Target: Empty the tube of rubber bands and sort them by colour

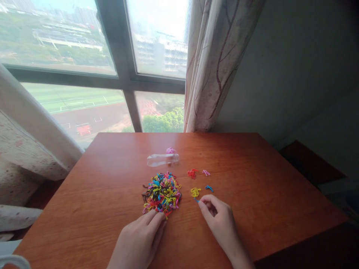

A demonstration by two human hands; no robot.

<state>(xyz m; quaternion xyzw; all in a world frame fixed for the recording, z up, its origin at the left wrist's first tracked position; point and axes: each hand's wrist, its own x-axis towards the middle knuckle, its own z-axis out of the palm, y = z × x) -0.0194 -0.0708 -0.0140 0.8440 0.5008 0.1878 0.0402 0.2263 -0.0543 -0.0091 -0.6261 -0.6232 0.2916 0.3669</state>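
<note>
A heap of small multicoloured rubber bands (162, 190) lies mid-table. My left hand (141, 237) rests at its near edge, fingers pressed together against the closest bands; whether it grips any is hidden. Right of the heap, my right hand (218, 216) pinches a blue rubber band (196, 200) between thumb and forefinger, low over the wood. Just beyond those fingertips sits a small cluster of yellow rubber bands (195, 192). Another blue band (209, 188) lies to its right. Farther back are a red cluster (192, 173) and pink bands (206, 172).
Behind the heap, a clear plastic bottle (161, 160) lies on its side, with a pink-purple object (171, 150) beside it. The brown wooden table (106, 179) reaches the window. Curtains (215, 67) hang on both sides. A white curved object (14, 259) shows at bottom left.
</note>
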